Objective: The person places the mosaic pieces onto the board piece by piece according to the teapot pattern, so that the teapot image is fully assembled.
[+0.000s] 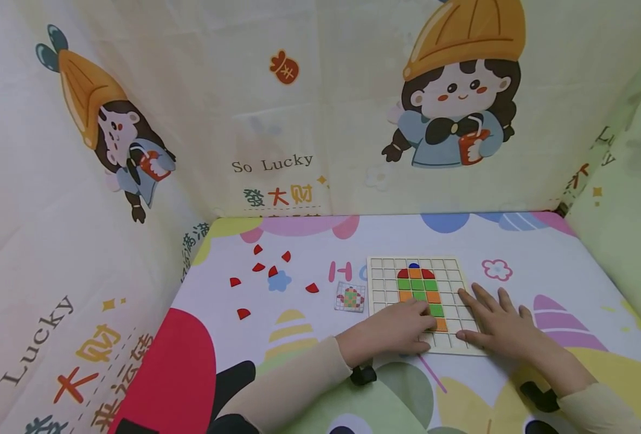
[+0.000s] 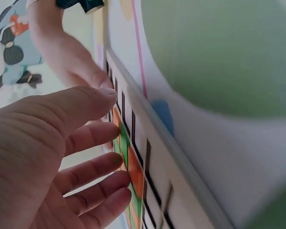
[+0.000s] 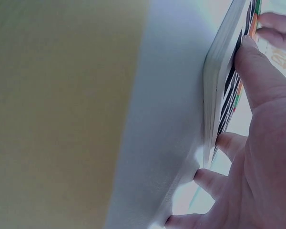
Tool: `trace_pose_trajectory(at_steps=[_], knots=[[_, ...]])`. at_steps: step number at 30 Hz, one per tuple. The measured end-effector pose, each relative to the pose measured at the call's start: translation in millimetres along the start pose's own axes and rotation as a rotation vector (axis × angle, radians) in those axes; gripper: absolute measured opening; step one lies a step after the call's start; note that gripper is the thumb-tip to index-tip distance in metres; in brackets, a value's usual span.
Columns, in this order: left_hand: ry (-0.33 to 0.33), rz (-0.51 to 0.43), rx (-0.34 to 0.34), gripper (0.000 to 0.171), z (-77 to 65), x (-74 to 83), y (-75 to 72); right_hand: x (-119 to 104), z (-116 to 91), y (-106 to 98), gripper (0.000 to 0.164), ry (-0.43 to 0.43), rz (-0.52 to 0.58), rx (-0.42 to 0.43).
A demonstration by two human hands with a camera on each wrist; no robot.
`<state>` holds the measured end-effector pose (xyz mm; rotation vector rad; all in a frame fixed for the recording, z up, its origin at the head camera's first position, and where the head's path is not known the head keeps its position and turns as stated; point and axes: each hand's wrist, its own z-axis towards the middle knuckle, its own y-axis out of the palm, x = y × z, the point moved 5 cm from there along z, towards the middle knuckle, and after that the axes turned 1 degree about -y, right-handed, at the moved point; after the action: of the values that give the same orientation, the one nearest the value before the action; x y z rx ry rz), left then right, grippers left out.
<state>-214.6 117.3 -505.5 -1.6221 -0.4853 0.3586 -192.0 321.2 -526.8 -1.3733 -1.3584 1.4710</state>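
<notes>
A white grid board (image 1: pixel 380 271) lies on the tabletop with orange, green, red and blue pieces set in its squares. My left hand (image 1: pixel 399 328) reaches over the lower half of the board. In the left wrist view its fingertips (image 2: pixel 120 180) touch the orange and green tiles (image 2: pixel 135 174), with nothing visible in the grasp. My right hand (image 1: pixel 510 325) is spread at the board's right edge. Its thumb (image 3: pixel 257 67) rests on the grid, while the other fingers lie against the edge and the tabletop. Some tiles are hidden under the left hand.
Several red quarter-round pieces (image 1: pixel 312 288) lie scattered to the left of the board. A small pattern card (image 1: pixel 350 297) sits next to the board's left side. The patterned tablecloth (image 1: pixel 309 325) meets printed fabric walls (image 1: pixel 353 120) at the back and sides.
</notes>
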Motion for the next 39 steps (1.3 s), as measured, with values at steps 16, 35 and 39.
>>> trace_pose_trajectory(at_steps=[16,35,39], knots=[[-0.3,-0.069,0.096,0.033,-65.5,-114.3,-39.6,0,0,0,0.101,0.014,0.026,-0.009],[-0.525,-0.165,-0.097,0.028,-127.0,-183.7,-19.4,2,-1,2,0.099,0.0,0.019,-0.004],[-0.517,-0.186,-0.101,0.023,-128.1,-187.8,-16.2,1,0,1,0.1,-0.003,0.01,0.004]])
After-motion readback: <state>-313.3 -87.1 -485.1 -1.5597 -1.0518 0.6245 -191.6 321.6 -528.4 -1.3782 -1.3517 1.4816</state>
